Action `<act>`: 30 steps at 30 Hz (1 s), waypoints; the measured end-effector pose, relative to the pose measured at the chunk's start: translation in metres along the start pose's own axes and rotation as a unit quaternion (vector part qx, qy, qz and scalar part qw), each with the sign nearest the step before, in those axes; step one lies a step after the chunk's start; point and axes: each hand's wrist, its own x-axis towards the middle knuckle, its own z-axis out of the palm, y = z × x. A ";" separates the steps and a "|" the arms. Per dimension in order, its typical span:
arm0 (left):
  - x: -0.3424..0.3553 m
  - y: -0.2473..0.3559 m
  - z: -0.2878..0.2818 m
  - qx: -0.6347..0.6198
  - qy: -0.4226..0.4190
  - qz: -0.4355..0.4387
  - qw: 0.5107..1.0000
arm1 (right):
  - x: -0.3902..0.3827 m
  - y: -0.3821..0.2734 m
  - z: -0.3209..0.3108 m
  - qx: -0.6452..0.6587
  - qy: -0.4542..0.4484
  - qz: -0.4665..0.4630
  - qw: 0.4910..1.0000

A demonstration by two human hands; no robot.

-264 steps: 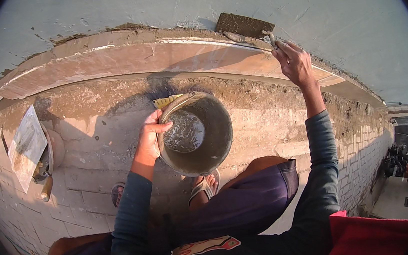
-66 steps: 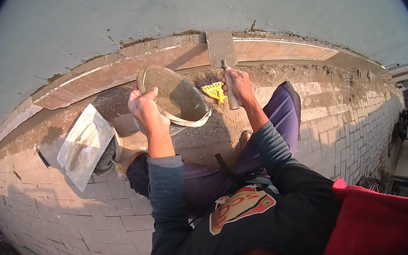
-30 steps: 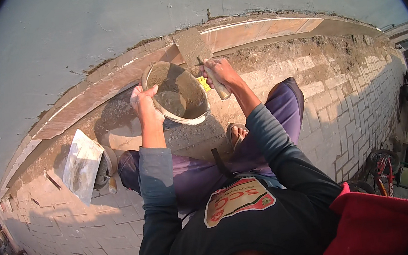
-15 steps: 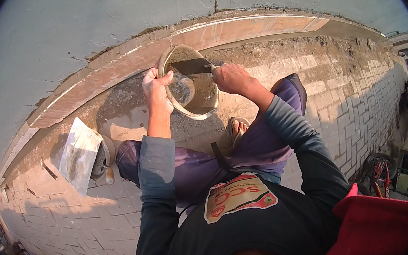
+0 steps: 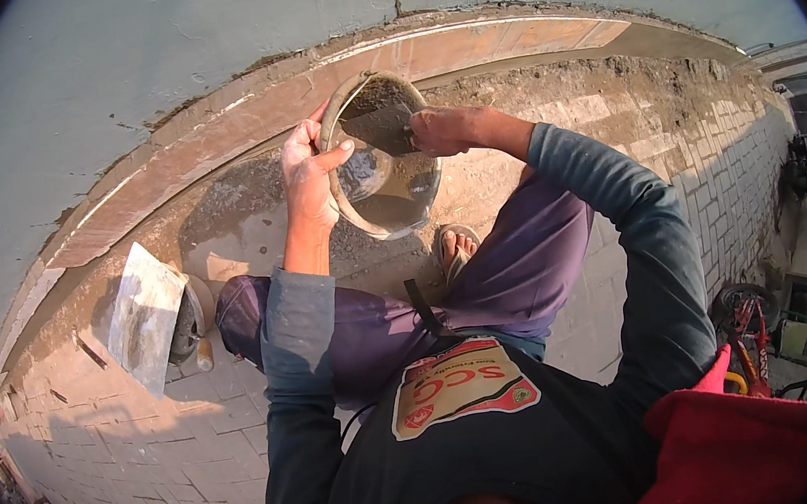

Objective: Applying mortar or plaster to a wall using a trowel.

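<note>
My left hand (image 5: 308,175) grips the left rim of a round bucket (image 5: 339,200) caked with grey mortar, its thumb over the edge. The bucket is tilted, so its inside shows, with wet-looking grey material on the inner wall. My right hand (image 5: 442,132) is closed at the bucket's right rim on a trowel. The dark flat trowel blade (image 5: 382,131) reaches into the bucket; its handle is hidden in my fist. To the left, a pale, mortar-smeared flat board (image 5: 145,319) leans on a dark round container (image 5: 194,321).
A grey wall (image 5: 200,36) rises ahead, with a strip of brownish tiles (image 5: 440,49) along its base. Rough dirt (image 5: 624,87) borders the brick paving (image 5: 658,213). At the right stand a red bicycle (image 5: 754,336) and, nearer, red cloth (image 5: 735,453).
My right hand and the trowel have moved left and deeper into the bucket, my right elbow swinging outward. The bucket's opening faces me more. My left hand keeps its hold.
</note>
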 end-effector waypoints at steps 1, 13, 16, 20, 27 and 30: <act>-0.003 0.000 0.011 -0.019 0.007 0.006 1.000 | -0.001 0.010 -0.011 0.053 -0.088 0.018 0.995; 0.011 -0.031 0.058 -0.102 0.030 0.017 0.994 | -0.095 0.098 0.005 0.483 -0.145 0.033 0.863; 0.017 -0.052 0.053 -0.091 0.037 -0.014 0.995 | -0.104 0.109 0.010 0.480 -0.122 0.014 0.868; 0.021 -0.078 0.055 -0.102 0.061 -0.041 0.992 | -0.101 0.128 0.016 0.403 -0.115 0.014 0.908; 0.039 -0.106 0.062 -0.121 0.095 -0.028 0.988 | -0.104 0.156 -0.003 0.465 -0.109 0.024 0.878; 0.045 -0.108 0.065 -0.142 0.108 -0.022 0.984 | -0.106 0.172 -0.026 0.483 -0.121 0.021 0.867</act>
